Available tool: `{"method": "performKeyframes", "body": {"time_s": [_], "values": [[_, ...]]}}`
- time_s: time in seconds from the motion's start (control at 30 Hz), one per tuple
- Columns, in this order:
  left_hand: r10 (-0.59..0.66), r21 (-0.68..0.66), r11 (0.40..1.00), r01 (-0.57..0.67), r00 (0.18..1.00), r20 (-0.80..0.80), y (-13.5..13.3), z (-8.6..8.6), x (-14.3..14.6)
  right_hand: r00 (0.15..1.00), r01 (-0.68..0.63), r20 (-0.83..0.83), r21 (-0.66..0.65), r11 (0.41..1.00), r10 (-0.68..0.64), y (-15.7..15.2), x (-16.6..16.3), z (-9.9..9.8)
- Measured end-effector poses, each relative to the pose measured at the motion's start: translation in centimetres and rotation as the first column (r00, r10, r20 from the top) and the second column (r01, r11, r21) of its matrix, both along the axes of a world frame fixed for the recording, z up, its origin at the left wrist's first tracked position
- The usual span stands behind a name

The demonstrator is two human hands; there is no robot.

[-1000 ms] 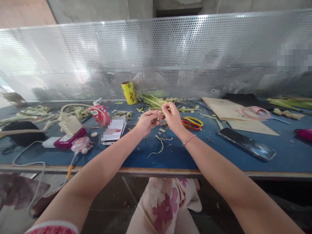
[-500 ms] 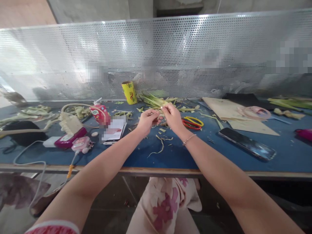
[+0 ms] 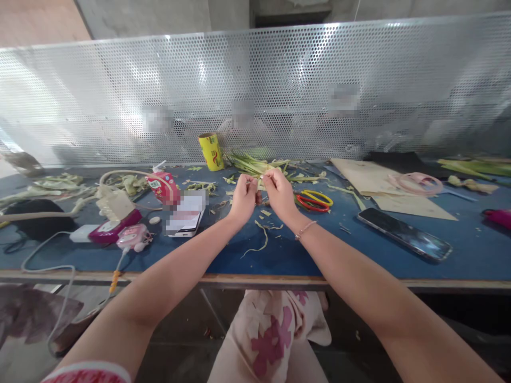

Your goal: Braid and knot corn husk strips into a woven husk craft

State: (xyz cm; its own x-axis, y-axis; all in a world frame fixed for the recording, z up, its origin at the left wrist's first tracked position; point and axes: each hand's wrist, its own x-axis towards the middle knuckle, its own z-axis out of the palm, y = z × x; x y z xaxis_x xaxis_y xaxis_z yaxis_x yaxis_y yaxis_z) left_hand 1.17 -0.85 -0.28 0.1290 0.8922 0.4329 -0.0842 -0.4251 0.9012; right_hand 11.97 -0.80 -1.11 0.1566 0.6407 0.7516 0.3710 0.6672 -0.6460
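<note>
My left hand [image 3: 244, 198] and my right hand [image 3: 278, 194] meet over the middle of the blue table, fingers pinched close together. Between their fingertips shows a small pale green strip of plant [image 3: 261, 186], held by both. Just behind the hands lies a bunch of green stalks [image 3: 251, 165]. Cut scraps [image 3: 265, 213] and a thin curled peel [image 3: 261, 239] are scattered in front of them. Right of my right hand rest scissors [image 3: 315, 200] with one red and one yellow handle loop; their blades are hidden.
A yellow roll [image 3: 211, 152] stands before the perforated metal screen [image 3: 255, 80]. To the left are a red drink carton [image 3: 163, 186], a papered white device [image 3: 187, 215] and a purple power strip [image 3: 115, 226] with cables. At right lie a phone [image 3: 404, 234] and cardboard [image 3: 363, 178].
My left hand has turned more upright and moved slightly right, closer to my right hand. The right hand has barely shifted, and the things on the table lie as before.
</note>
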Motion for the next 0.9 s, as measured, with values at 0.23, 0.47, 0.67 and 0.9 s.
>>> {"method": "performKeyframes", "body": {"time_s": [0.23,0.47,0.67,0.9], "values": [[-0.001,0.107,0.994,0.003,1.0,-0.015,0.0,0.1,-0.2,0.988,-0.058,-0.148,-0.063,0.996,0.048,0.1,-0.1,0.2],[-0.033,0.119,0.992,0.034,0.999,-0.005,-0.3,0.2,-0.1,0.949,-0.088,-0.312,-0.087,0.992,0.056,1.1,0.0,-0.2],[0.044,0.051,0.997,-0.05,0.992,0.115,0.8,0.2,-0.2,0.953,-0.095,-0.298,-0.104,0.99,0.061,0.8,-0.1,0.1],[0.073,0.016,0.997,-0.075,0.99,0.121,1.4,0.6,-0.9,0.957,-0.067,-0.288,-0.111,0.992,0.032,1.4,0.5,0.0]]}}
